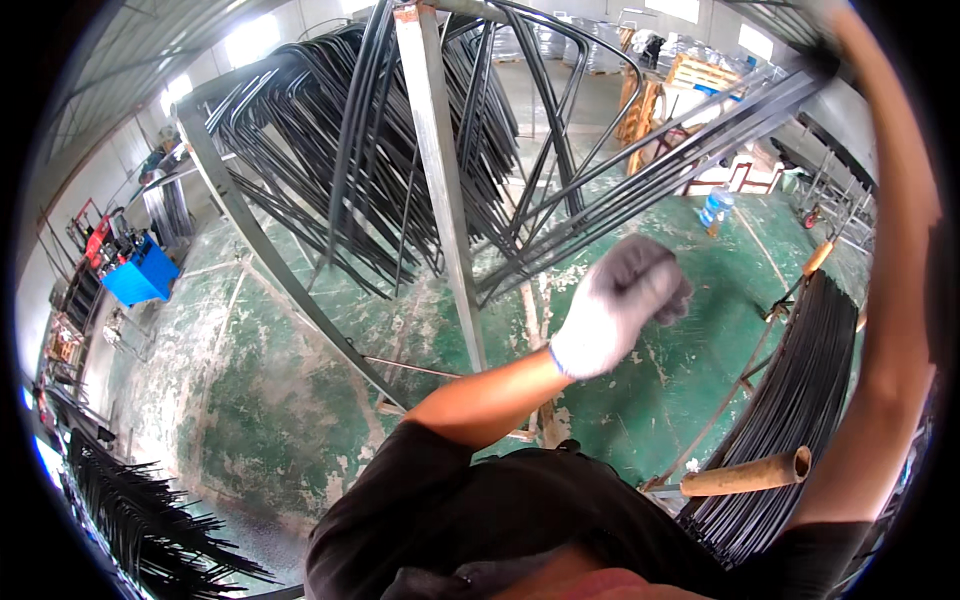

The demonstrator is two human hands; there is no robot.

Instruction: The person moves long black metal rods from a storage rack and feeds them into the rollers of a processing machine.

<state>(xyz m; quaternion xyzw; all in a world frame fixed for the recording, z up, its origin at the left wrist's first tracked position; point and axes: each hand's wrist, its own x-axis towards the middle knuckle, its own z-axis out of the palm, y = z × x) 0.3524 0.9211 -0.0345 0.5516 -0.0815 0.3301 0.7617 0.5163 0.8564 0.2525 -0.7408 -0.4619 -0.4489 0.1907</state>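
My left hand (625, 305), in a white glove with a grey palm, is curled closed in front of my chest, and nothing shows in it. Beyond it, my right arm reaches up along the right side. At the upper right, my dark, blurred right hand (822, 62) is closed around the end of a bundle of black bent rods (690, 145). The bundle slants down leftward toward the metal rack (440, 160). Many similar black bent rods (300, 110) hang over this rack, left of the bundle. My right fingers are hard to make out.
A stack of long black rods (800, 370) lies on a stand with brown tube-like posts (745, 473) at my right. More black rods (140, 510) are at lower left. A blue machine (142, 272), a water bottle (716, 207) and wooden pallets (705, 75) stand farther off on the green floor.
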